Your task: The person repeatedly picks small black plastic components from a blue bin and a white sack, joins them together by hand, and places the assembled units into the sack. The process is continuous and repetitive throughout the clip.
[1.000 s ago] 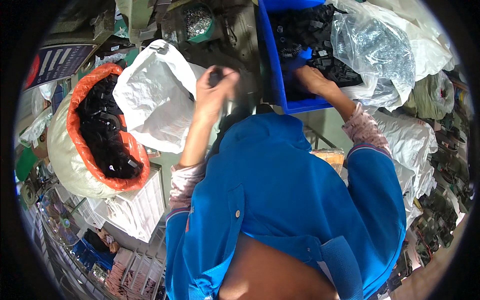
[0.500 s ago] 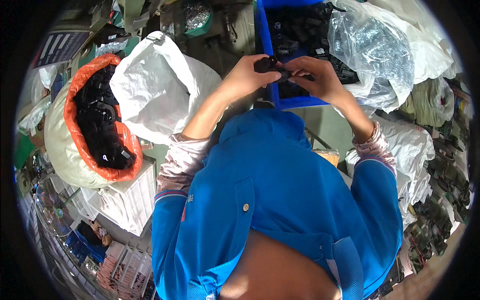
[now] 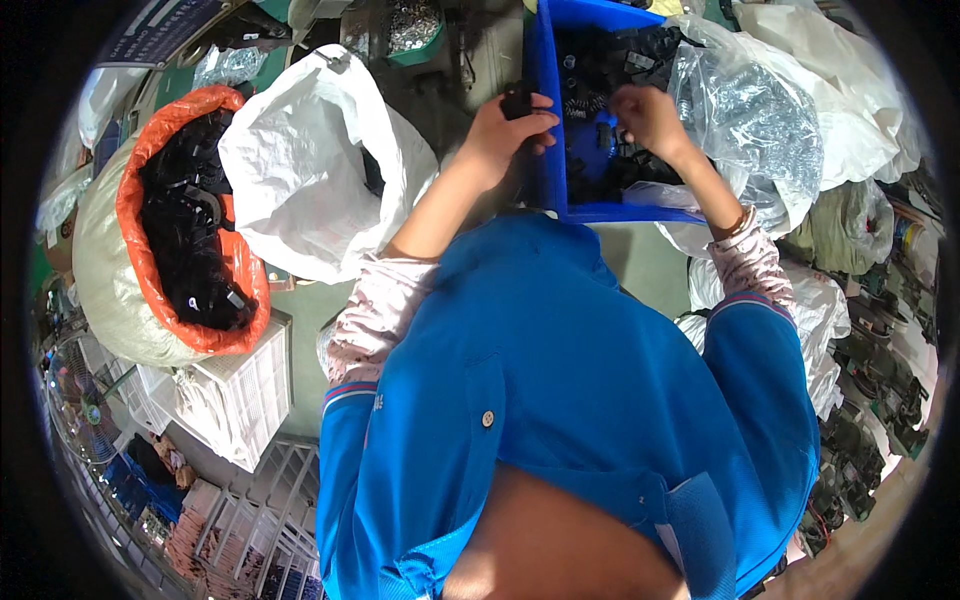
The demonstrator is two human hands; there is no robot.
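Note:
My left hand [image 3: 497, 138] is closed round a small black plastic part [image 3: 516, 100], just left of the blue bin's near-left wall. The fingers cover much of the part, so its full shape does not show. Over the blue bin [image 3: 549, 150] hovers my right hand [image 3: 655, 122], fingers curled and smeared by motion; whether anything is between them cannot be made out. Beneath it lie black plastic parts [image 3: 640, 62] and a few metal springs [image 3: 583, 106]. A patch of the bin's blue floor shows among them.
Left of my left arm stands an open white sack [image 3: 300, 190], beside an orange-rimmed sack [image 3: 128, 225] of black parts. A green tray [image 3: 418, 52] of small metal pieces sits at the back. Clear plastic bags [image 3: 750, 110] drape over the bin's right side.
My hands were together on the black part; now they are apart. The right hand has moved right over the bin, while the left keeps the part and has shifted slightly left.

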